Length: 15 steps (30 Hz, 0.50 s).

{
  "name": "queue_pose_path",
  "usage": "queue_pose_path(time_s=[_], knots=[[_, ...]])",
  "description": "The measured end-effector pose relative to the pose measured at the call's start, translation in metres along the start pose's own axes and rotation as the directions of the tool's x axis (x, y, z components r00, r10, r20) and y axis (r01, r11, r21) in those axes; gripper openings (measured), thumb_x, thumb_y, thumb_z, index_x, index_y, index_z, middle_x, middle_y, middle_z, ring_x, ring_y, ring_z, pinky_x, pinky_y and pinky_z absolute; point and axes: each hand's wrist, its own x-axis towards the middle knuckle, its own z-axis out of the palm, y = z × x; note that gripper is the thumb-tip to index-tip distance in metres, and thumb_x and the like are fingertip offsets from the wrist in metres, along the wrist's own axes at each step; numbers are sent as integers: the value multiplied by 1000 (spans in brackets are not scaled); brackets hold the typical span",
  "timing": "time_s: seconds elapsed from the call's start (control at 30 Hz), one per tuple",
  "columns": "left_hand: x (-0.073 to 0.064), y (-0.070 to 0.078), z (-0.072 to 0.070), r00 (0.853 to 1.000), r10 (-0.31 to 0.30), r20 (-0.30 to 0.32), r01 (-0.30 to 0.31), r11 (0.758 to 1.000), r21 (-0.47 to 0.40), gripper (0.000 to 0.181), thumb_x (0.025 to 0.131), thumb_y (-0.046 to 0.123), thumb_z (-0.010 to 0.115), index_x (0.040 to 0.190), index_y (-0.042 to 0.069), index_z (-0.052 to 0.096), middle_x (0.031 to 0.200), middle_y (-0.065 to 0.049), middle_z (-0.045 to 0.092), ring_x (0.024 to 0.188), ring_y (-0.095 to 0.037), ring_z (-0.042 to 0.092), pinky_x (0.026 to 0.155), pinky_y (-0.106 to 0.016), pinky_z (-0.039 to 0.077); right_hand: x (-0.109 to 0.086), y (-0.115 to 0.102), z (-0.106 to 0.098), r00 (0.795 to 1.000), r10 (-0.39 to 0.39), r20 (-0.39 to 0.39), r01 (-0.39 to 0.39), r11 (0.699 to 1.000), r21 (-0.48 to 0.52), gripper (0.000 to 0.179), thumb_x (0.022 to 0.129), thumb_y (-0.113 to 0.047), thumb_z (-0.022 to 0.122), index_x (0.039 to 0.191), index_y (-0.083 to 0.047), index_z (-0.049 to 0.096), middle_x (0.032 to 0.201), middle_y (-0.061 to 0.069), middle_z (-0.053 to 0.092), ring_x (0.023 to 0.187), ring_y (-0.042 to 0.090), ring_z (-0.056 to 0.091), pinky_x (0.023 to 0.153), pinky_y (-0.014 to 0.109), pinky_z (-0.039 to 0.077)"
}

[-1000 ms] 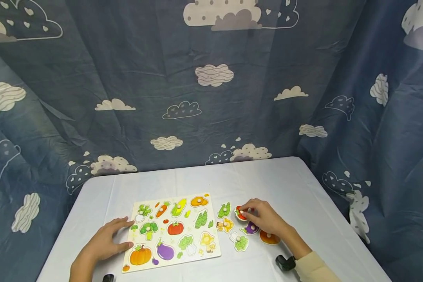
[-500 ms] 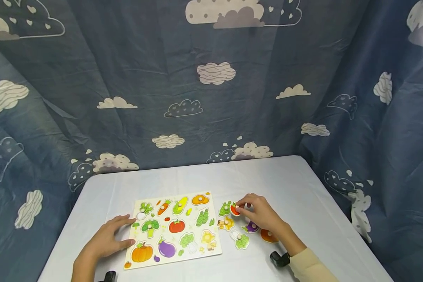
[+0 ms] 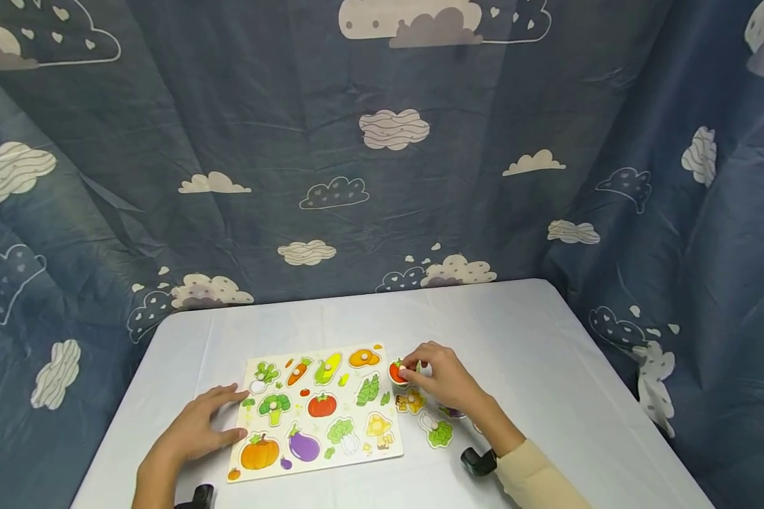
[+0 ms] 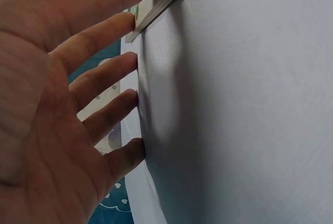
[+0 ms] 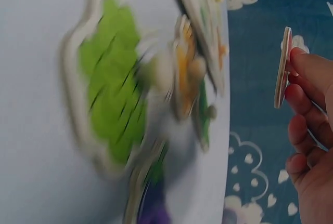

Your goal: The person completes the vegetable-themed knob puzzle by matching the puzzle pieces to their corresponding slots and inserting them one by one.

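Note:
My right hand (image 3: 446, 378) pinches a red tomato puzzle piece (image 3: 397, 372) by its knob, just off the right edge of the vegetable puzzle board (image 3: 331, 459). In the right wrist view the tomato piece (image 5: 282, 68) is seen edge-on, lifted above the table. My left hand (image 3: 194, 428) rests at the board's left edge, thumb and fingertips touching it, fingers spread. On the board, knobbed pieces such as the carrot (image 3: 298, 371) and corn (image 3: 327, 369) sit in place. The printed tomato (image 3: 322, 405) and eggplant (image 3: 303, 446) spots carry no knobs.
Loose beside the board lie a mushroom piece (image 3: 410, 401), a cabbage piece (image 3: 438, 433) and an eggplant piece (image 3: 452, 411), partly covered by the right arm. A green piece (image 5: 203, 117) lies behind them. A white cloth covers the table (image 3: 331, 325); a cloud-print curtain (image 3: 261, 141) hangs behind.
My right hand has carried the tomato piece leftward, from among the loose pieces to beside the board's right edge. The left hand stays at the board's edge; the head view shifts slightly.

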Motion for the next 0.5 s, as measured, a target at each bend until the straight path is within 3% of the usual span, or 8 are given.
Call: queue_pose_path(time_s=[0.27, 0.5], knots=[[1, 0, 1, 1000, -5, 2, 5, 1000, 4, 74, 76, 51, 86, 139, 18, 66, 153, -20, 53, 139, -54, 44, 106, -77, 38, 14, -22, 13, 999, -52, 10, 52, 998, 44, 10, 92, -27, 80, 97, -19, 79, 86, -15, 65, 87, 22, 64, 77, 40, 57], [1, 1, 0, 1000, -16, 3, 16, 1000, 5, 74, 75, 51, 87, 139, 19, 66, 154, -20, 52, 140, -55, 43, 106, -78, 37, 21, -35, 24, 995, -104, 11, 104, 994, 19, 8, 92, -28, 79, 94, -21, 78, 84, -15, 65, 84, 13, 60, 76, 27, 52]])
